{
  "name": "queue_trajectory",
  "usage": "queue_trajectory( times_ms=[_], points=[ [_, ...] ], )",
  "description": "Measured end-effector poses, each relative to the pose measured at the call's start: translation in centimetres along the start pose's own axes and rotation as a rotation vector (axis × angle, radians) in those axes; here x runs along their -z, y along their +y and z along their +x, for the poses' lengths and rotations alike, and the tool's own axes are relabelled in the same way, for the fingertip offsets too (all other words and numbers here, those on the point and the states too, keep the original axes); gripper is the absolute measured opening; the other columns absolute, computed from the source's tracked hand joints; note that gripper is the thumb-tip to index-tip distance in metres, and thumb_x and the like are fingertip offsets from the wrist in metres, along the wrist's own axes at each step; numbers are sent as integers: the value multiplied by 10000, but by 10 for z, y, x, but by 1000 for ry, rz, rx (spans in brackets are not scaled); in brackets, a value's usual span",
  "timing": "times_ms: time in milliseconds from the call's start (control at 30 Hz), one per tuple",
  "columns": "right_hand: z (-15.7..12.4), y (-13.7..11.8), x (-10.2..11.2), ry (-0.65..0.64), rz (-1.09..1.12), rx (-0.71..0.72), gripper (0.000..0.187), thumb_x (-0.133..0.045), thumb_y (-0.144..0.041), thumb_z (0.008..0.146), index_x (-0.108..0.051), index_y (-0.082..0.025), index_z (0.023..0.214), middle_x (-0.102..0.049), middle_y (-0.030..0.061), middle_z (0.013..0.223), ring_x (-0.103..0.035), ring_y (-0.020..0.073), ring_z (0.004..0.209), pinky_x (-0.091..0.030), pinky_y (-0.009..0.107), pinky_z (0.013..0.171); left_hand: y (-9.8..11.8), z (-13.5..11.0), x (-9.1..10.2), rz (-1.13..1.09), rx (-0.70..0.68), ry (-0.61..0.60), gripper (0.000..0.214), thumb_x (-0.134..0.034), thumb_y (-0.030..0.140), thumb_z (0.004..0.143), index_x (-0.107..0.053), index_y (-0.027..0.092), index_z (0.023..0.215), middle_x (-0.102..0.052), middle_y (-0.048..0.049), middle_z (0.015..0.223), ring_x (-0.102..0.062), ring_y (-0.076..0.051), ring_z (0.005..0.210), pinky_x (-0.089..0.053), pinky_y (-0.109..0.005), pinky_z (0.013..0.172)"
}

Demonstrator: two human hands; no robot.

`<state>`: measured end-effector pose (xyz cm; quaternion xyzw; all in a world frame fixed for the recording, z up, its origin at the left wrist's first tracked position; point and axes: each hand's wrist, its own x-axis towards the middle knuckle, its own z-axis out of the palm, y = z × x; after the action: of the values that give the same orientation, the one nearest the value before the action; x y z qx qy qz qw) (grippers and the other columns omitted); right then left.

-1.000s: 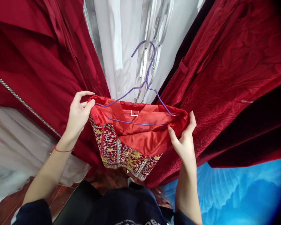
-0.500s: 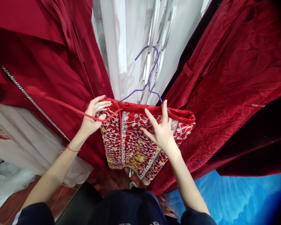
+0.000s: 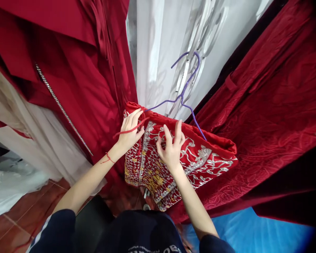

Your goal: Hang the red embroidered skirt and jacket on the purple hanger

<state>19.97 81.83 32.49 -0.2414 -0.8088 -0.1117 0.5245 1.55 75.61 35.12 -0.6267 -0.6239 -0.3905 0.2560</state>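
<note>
Embroidered red garment (image 3: 200, 158), silver and gold scrollwork on its front, draped over a purple wire hanger (image 3: 185, 95) and held tilted, upper left corner high, right end lower. Hanger's hook raised in front of pale white fabric (image 3: 160, 52); whether hooked on anything, not discernible. Position of the garment: centre of view, between a dark red robe (image 3: 68, 70) on the left, edged with a silver chain-like trim (image 3: 60, 105), and a deep red patterned velvet garment (image 3: 265, 105) on the right, both close beside it. Left hand (image 3: 130, 128) at the garment's upper left corner, thumb and fingers closed on a thin red cord (image 3: 126, 131) trailing out to the left; a red string bracelet (image 3: 107, 158) on that wrist. Right hand (image 3: 170, 149) laid on the embroidered front just beside the left, fingers loosely spread and slightly curled, fingertips touching the cloth, nothing gripped. Below: dark sleeves and dark clothing of the person, reddish floor tiles (image 3: 13, 225) at lower left with white cloth (image 3: 10, 182) lying over them, and a blue surface (image 3: 252, 232) at lower right.
</note>
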Motion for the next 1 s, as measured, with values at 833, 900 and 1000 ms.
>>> queue_trajectory(
  times_ms=[833, 900, 1000],
  points=[
    [1, 20, -13, -6, 19, -21, 680, -533, -178, 879, -364, -207, 1538, -209, 191, 1649, -466, 310, 1350, -338, 480, 1061, 17, 61, 96, -852, 320, -877, 215, -481, 158, 752, -693, 130, 734, -740, -81, 704, -700, -161, 610, -523, -213, 529],
    [1, 20, -13, 8, 26, -12, 662, -535, -181, 884, -379, -199, 1526, -226, 198, 1642, -465, 305, 1348, -339, 477, 1062, 15, 70, 98, -955, 386, -899, 154, -491, 173, 725, -629, 138, 666, -699, -87, 613, -705, -201, 590, -513, -239, 494],
    [2, 21, -13, 25, 35, -3, 643, -532, -177, 888, -392, -195, 1515, -237, 197, 1639, -463, 301, 1349, -341, 474, 1060, 6, 93, 95, -1089, 492, -558, 158, -492, 236, 758, -615, 137, 755, -684, -99, 660, -742, -278, 751, -595, -367, 632]
  ],
)
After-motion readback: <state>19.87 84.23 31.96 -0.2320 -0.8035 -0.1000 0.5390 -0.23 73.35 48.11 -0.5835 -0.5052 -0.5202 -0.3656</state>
